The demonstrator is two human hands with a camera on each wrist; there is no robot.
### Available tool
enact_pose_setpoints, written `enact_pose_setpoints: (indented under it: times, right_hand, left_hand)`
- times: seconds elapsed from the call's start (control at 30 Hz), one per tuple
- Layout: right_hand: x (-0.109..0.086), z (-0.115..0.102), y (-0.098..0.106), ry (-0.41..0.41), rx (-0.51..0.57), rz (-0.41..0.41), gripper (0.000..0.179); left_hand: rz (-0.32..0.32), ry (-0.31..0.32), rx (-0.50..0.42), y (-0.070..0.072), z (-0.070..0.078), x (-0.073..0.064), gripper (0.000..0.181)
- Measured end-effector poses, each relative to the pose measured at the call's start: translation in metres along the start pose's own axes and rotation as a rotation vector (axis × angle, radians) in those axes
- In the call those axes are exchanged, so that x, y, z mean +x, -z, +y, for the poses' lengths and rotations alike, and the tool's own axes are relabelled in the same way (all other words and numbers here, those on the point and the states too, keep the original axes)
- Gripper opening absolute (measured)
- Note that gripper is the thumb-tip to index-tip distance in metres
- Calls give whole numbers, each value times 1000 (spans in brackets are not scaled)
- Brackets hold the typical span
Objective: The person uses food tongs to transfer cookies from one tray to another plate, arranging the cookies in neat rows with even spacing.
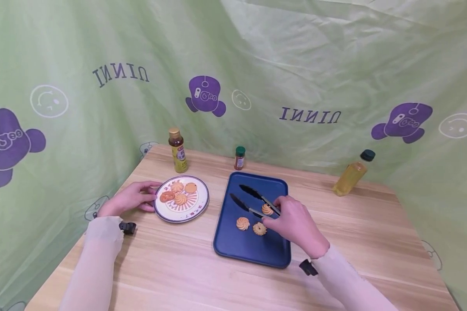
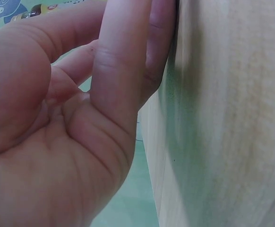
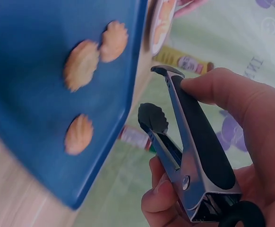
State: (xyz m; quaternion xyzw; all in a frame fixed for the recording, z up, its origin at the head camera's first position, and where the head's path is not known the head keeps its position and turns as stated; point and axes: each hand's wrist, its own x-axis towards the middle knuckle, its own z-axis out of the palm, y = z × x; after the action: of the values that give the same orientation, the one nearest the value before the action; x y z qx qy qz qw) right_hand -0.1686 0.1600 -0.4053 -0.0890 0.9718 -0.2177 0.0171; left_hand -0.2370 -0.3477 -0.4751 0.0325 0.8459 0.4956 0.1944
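In the head view my left hand (image 1: 131, 198) holds the left rim of a white patterned plate (image 1: 196, 207), its fingers at the edge. Several biscuits (image 1: 180, 199) lie on it, one pretzel-shaped; the plate is out of sight past the fingers in the left wrist view. My right hand (image 1: 297, 222) grips metal tongs (image 3: 196, 137) with black tips, thumb on one arm and fingers round the other. Spread apart, the tongs' tips hang over a dark blue baking tray (image 1: 241, 250) with nothing between them. Three swirled biscuits (image 3: 81, 65) sit on the tray.
Behind the plate stands a sauce bottle (image 1: 179, 155) with a tan cap. A small green-lidded jar (image 1: 239, 160) is just beyond the tray. At the back right is a bottle of yellow liquid (image 1: 349, 178). A green printed curtain (image 1: 159, 108) surrounds the wooden table (image 1: 171, 268).
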Motion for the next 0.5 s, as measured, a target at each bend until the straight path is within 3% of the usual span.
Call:
enact_pose_setpoints:
  times: [0.23,0.5]
  right_hand:
    - [-17,30,12,-20,-30,35,51]
    - [-36,56,12,-18,-78,96,42]
  left_hand:
    - [1,8,12,1,0,1,63]
    - [3,28,8,0,2,1,65]
